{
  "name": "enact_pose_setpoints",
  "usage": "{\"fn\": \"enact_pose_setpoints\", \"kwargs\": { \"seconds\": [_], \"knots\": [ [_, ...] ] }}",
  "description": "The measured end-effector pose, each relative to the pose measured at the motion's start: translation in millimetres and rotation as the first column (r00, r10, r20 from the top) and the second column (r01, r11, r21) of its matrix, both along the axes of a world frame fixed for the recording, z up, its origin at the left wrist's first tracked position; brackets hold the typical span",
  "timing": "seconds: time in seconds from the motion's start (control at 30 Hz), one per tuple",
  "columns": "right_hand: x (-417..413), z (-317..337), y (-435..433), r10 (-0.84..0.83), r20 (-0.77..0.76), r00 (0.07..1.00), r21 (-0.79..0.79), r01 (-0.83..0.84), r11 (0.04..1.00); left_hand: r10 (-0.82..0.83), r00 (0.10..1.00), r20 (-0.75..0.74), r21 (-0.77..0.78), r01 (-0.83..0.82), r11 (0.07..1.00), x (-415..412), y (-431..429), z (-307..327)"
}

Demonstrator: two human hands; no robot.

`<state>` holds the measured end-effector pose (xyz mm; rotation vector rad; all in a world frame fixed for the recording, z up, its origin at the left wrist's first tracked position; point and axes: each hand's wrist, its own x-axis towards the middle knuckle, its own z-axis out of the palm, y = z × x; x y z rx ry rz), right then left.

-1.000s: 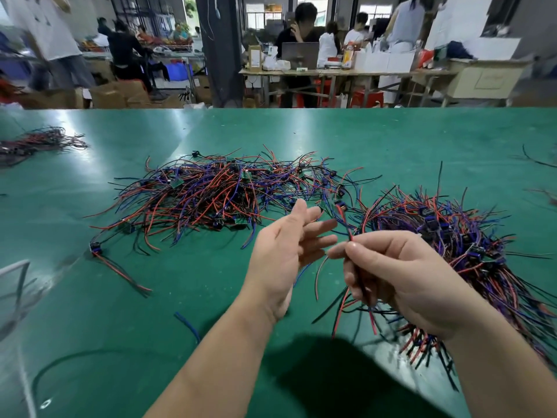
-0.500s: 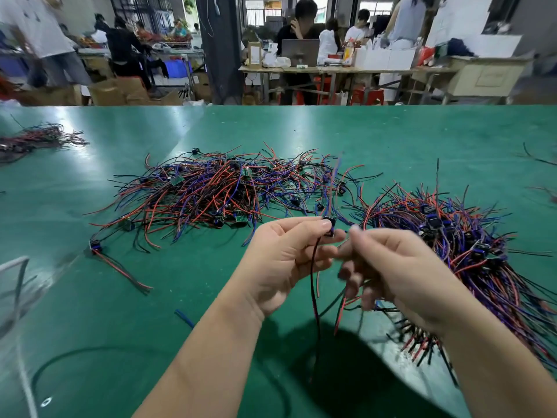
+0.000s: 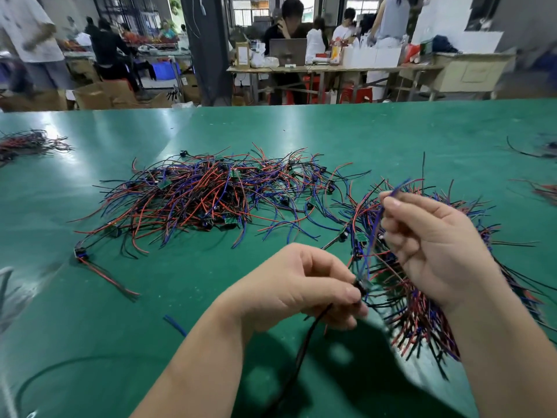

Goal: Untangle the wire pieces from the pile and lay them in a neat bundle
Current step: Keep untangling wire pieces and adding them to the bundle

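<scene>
The left hand (image 3: 301,285) is being kept curled, the small black connector of one wire piece (image 3: 360,285) being pinched at its fingertips, with a black lead (image 3: 304,348) hanging below. The same piece's blue lead (image 3: 372,236) is being pinched near its upper end by the raised right hand (image 3: 434,245). Under that hand a bundle (image 3: 422,327) is lying on the green table (image 3: 361,131). The tangled pile (image 3: 205,200) is lying farther off to the left.
</scene>
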<state>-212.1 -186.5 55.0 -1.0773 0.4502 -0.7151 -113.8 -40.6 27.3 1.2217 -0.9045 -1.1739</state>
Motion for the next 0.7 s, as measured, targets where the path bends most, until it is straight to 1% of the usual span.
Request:
{"fn": "enact_pose_setpoints", "kwargs": {
  "seconds": [0.07, 0.17, 0.27, 0.33, 0.4, 0.47, 0.53, 0.6, 0.67, 0.7],
  "knots": [
    [-1.0, 2.2, -5.2, -0.075, 0.006, 0.997, 0.083, 0.074, 0.994, -0.12, 0.992, 0.036, 0.034, 0.118, 0.992, -3.7, 0.8, 0.1],
    [1.8, -0.3, -7.3, -0.135, 0.032, 0.99, 0.165, 0.128, 0.978, -0.23, 0.972, 0.051, 0.087, 0.225, 0.97, -5.1, 2.6, -0.9],
    [0.7, -1.5, -14.6, -0.206, 0.103, 0.973, 0.256, 0.174, 0.951, -0.359, 0.933, 0.013, 0.108, 0.355, 0.929, -1.1, 6.0, -2.6],
    [-1.7, -0.4, -23.5, -0.272, 0.139, 0.952, 0.297, 0.222, 0.929, -0.431, 0.902, -0.035, 0.052, 0.432, 0.9, 0.3, 6.1, -4.1],
    [-2.7, -0.7, -27.7, -0.288, 0.15, 0.946, 0.315, 0.23, 0.921, -0.444, 0.89, -0.103, -0.069, 0.438, 0.896, 2.4, 5.1, -4.8],
    [-0.2, -4.3, -24.9, -0.218, 0.119, 0.969, 0.301, 0.174, 0.938, -0.413, 0.889, -0.197, -0.233, 0.367, 0.901, 5.8, 4.4, -4.4],
    [2.3, -8.3, -16.7, -0.062, 0.04, 0.997, 0.204, 0.053, 0.978, -0.323, 0.893, -0.314, -0.347, 0.209, 0.914, 9.6, 4.3, -2.1],
    [3.4, -12.7, -7.0, 0.141, -0.072, 0.987, 0.059, -0.137, 0.989, -0.18, 0.887, -0.425, -0.384, 0.004, 0.923, 12.0, 2.8, 0.6],
    [3.3, -16.4, 3.1, 0.319, -0.174, 0.932, -0.06, -0.333, 0.941, -0.067, 0.857, -0.511, -0.392, -0.163, 0.906, 11.6, 0.3, 3.1],
    [3.4, -17.3, 8.6, 0.37, -0.209, 0.905, -0.109, -0.398, 0.911, -0.014, 0.832, -0.554, -0.376, -0.235, 0.896, 11.2, -1.3, 4.7]
  ]
}}
